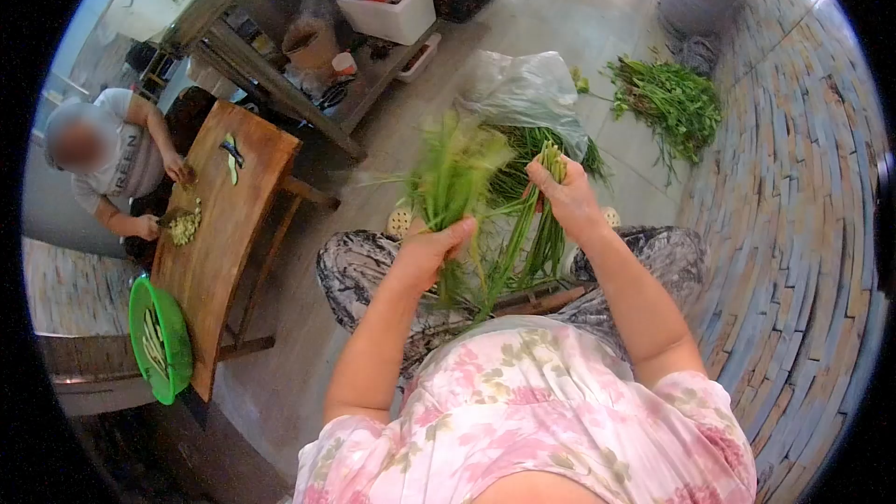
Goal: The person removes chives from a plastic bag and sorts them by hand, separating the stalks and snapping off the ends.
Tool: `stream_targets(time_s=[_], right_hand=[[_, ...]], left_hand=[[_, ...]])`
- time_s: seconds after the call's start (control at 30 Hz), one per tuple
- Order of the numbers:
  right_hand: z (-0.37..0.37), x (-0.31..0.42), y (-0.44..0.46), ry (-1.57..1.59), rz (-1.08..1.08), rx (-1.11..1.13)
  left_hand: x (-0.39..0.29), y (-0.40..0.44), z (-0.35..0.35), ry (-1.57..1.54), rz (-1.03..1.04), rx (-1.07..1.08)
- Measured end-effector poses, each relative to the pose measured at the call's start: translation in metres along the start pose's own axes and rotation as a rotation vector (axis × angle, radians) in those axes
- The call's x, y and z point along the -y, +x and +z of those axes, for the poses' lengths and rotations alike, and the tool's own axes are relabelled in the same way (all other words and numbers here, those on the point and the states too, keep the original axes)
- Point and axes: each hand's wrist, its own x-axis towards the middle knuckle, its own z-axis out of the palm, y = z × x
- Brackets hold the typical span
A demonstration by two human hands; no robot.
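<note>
My left hand (434, 250) is closed around a bunch of thin green stalks (455, 168), whose upper part is smeared by motion. To its right, my right hand (567, 194) grips a second bunch of long green stems (537, 243). The cut-looking ends poke out above the thumb, and the rest hangs down toward my lap. Some loose strands stretch between the two bunches. Just beyond my hands, a pile of dark green, grass-like stalks (525, 163) lies on the floor, partly under a clear plastic bag (523, 89).
Leafy greens (665, 105) lie by the brick-patterned wall (793, 215). At left, a person (117, 154) chops pale pieces on a wooden table (224, 224), with a green basket (149, 341) at its end. A white box (387, 14) and black crate (467, 0) stand on a low shelf.
</note>
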Motion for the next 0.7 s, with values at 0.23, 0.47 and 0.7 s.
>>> stream_targets(time_s=[0.23,0.47,0.7], right_hand=[[0.024,-0.007,-0.003,0.077,0.027,0.037],[-0.034,-0.018,0.029,0.241,0.022,-0.381],[-0.021,0.011,0.010,0.109,-0.019,-0.050]], left_hand=[[-0.014,0.004,0.036,-0.586,0.068,0.110],[0.008,0.009,0.004,-0.382,-0.056,0.241],[0.009,0.002,0.010,-0.185,-0.055,0.087]])
